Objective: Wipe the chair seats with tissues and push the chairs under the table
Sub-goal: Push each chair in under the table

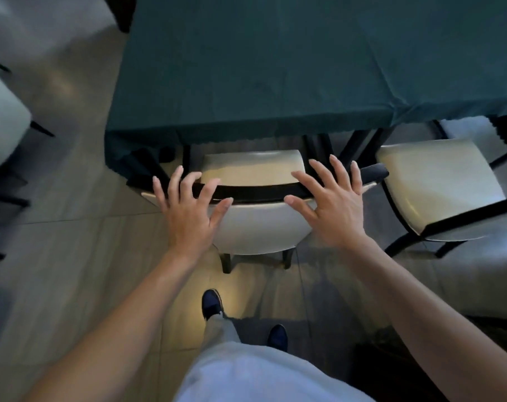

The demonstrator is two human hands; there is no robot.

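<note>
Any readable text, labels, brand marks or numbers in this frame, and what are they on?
None. The green tablecloth, the middle chair under both hands, the right chair, the shoes and the floor tiles show no print, label or logo. Both the left hand and the right hand are empty.
</note>
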